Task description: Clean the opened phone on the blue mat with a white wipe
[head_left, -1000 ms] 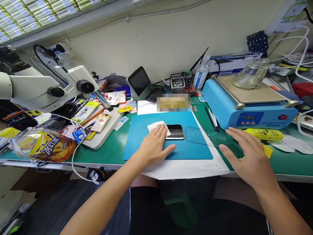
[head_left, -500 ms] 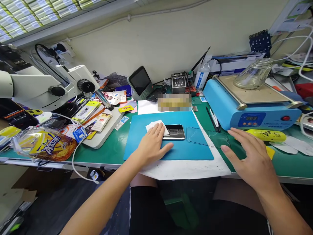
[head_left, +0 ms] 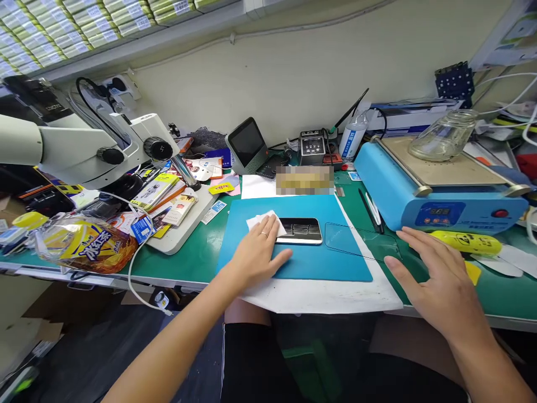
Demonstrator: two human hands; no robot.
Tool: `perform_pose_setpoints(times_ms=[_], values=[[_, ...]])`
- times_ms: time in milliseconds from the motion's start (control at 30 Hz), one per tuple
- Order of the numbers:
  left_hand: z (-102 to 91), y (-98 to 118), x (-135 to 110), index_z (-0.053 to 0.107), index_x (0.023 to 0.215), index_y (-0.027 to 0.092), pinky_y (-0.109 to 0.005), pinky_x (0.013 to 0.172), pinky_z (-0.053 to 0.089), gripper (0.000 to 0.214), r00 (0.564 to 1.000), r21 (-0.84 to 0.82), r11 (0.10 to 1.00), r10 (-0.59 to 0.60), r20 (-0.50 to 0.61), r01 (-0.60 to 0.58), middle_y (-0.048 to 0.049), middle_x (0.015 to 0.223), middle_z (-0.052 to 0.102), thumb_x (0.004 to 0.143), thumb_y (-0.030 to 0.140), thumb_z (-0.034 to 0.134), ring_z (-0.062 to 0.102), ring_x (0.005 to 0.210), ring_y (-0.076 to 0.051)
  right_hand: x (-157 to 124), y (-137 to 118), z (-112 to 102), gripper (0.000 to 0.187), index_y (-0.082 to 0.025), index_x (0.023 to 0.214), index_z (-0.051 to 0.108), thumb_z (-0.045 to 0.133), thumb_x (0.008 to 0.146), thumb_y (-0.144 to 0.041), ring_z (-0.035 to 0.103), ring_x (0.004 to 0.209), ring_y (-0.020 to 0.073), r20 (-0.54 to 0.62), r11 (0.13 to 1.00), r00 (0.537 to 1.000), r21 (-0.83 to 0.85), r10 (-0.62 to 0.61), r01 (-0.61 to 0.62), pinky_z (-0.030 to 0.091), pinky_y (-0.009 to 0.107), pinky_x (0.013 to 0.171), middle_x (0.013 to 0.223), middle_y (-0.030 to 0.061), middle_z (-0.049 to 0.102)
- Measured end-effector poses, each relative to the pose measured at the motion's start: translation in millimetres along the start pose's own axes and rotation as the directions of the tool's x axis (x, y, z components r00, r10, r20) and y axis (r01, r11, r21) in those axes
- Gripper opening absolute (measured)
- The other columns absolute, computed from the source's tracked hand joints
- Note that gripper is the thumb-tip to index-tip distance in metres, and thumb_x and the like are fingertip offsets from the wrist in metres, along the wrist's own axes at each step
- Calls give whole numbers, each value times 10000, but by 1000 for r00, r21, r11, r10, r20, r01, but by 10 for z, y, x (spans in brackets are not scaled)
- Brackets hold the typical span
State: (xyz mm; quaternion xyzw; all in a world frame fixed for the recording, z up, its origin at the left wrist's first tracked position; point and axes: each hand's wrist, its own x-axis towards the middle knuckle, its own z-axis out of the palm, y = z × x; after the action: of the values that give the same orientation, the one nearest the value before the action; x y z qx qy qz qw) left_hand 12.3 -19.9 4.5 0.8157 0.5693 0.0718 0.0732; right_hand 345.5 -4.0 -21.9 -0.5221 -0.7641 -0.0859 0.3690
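Observation:
A dark phone (head_left: 300, 230) lies flat on the blue mat (head_left: 319, 260). My left hand (head_left: 256, 254) rests flat, fingers together, on a white wipe (head_left: 260, 219) at the phone's left end, covering that end. My right hand (head_left: 436, 274) hovers open with fingers spread over the green table surface (head_left: 193, 260), just right of a clear glass panel (head_left: 356, 240) that lies across the mat's right edge. A white sheet (head_left: 327, 291) sticks out from under the mat toward me.
A blue heating machine (head_left: 436, 193) with a glass jar (head_left: 443, 135) on top stands at right. A yellow tool (head_left: 467, 242) lies in front of it. A microscope (head_left: 84, 148) and a snack bag (head_left: 86, 244) crowd the left. A small screen (head_left: 247, 144) stands at the back.
My left hand has slid the wipe leftward along the phone, so more of the phone shows. My right hand stays hovering in place. The view shifted slightly.

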Motion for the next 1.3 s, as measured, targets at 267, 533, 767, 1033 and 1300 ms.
perform_pose_setpoints(times_ms=[267,533,767,1033,1300], values=[[119,660,398,313,1534,15,-416,1262,150,880,980,-67,978,196,-19,-197,-186,1642,190,984,701,285,110,1540,-306,16,2,-21,521,-200,1300,610,474,943,-554,586,1239,345,-8,1000,1000,-22,22,-22,456,534,1070,1308,142,646],[70,118,-260,231,1567,45,-444,1254,194,809,997,-11,997,74,-33,-75,-177,1644,176,1015,632,292,129,1539,-280,20,-10,-5,515,-186,1301,606,491,943,-537,582,1242,353,-20,1000,1000,-5,-12,12,433,536,1085,1311,158,640],[80,193,292,291,1520,-31,-488,1242,203,901,993,-11,996,-88,-73,87,-251,1621,209,979,690,300,133,1529,-351,15,-4,-26,526,-189,1299,610,478,945,-555,578,1242,351,-4,1000,1000,-14,21,-21,446,536,1074,1308,148,641],[147,594,78,236,1556,-5,-441,1259,159,940,994,-79,991,104,-41,-107,-204,1645,169,973,732,201,118,1538,-326,21,-1,8,536,-209,1312,614,484,934,-567,584,1245,356,-21,999,999,-21,28,-29,447,535,1078,1309,142,651],[40,70,101,253,1548,13,-465,1243,198,875,998,-14,998,-60,-38,59,-209,1635,203,991,686,207,123,1538,-317,29,-18,25,517,-195,1330,609,509,939,-519,572,1269,359,-67,1000,998,-10,-8,7,416,524,1107,1307,164,652]])
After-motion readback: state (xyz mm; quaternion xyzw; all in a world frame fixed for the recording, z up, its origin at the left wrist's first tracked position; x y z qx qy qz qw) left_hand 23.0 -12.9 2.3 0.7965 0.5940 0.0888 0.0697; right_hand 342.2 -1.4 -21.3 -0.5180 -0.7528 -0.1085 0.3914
